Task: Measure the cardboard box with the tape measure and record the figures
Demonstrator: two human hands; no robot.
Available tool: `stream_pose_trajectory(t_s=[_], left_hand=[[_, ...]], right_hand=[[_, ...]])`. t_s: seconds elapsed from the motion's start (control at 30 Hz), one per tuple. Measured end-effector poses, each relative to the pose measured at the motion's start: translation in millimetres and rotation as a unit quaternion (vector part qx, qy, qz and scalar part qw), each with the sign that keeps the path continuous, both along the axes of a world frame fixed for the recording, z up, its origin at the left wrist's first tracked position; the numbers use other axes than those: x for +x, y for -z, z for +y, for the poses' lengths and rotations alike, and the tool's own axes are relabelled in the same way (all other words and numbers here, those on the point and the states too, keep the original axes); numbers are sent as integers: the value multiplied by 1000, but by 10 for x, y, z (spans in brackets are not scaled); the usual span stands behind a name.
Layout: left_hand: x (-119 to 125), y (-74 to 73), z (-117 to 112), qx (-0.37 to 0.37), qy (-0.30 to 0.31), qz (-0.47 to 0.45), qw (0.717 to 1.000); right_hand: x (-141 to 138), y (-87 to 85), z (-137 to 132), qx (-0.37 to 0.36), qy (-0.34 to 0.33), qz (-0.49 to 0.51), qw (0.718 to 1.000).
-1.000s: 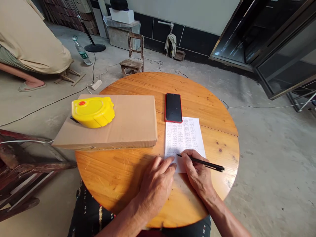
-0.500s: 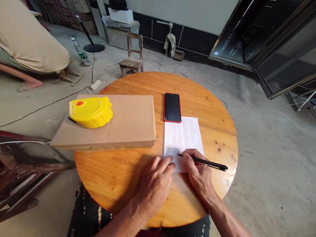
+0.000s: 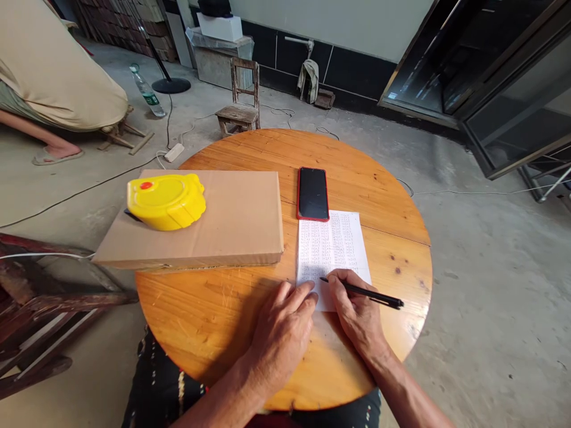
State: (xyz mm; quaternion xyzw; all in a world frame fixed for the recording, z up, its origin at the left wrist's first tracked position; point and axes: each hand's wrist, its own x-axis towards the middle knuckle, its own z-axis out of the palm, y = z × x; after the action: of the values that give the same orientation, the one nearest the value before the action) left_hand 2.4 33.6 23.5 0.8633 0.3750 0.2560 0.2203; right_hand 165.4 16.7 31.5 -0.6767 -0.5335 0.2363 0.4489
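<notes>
A white sheet of paper (image 3: 332,245) covered in rows of small writing lies on the round wooden table (image 3: 250,297). My right hand (image 3: 354,309) is closed on a black pen (image 3: 366,292), its tip touching the lower part of the sheet. My left hand (image 3: 283,330) lies flat with fingers stretched out, its fingertips pressing the sheet's lower left corner. A phone in a red case (image 3: 313,193) lies face up just beyond the sheet's far edge.
A flat cardboard box (image 3: 232,220) lies on the table's left side, overhanging the edge, with a yellow tape measure (image 3: 166,201) on it. Another person (image 3: 53,71) crouches at far left. A small wooden chair (image 3: 241,98), cables and a bottle (image 3: 146,92) are on the concrete floor.
The pen has shifted only slightly along the sheet; both hands stay where they were.
</notes>
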Motion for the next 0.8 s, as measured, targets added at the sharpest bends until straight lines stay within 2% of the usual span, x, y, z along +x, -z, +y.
stream_pose_trajectory(t_s=[0.4,0.6,0.8], left_hand=[[-2,4,-9,2,-2,4,1000],[3,1,-2,9,-2,-5,1000],[0,1,-5,11,-3,-2,1000]], right_hand=[[-13,-29,25,-2,5,-19,1000],[-27,-71,11,-5,-3,-9,1000],[-1,-41,-2,-19,-2,18,1000]])
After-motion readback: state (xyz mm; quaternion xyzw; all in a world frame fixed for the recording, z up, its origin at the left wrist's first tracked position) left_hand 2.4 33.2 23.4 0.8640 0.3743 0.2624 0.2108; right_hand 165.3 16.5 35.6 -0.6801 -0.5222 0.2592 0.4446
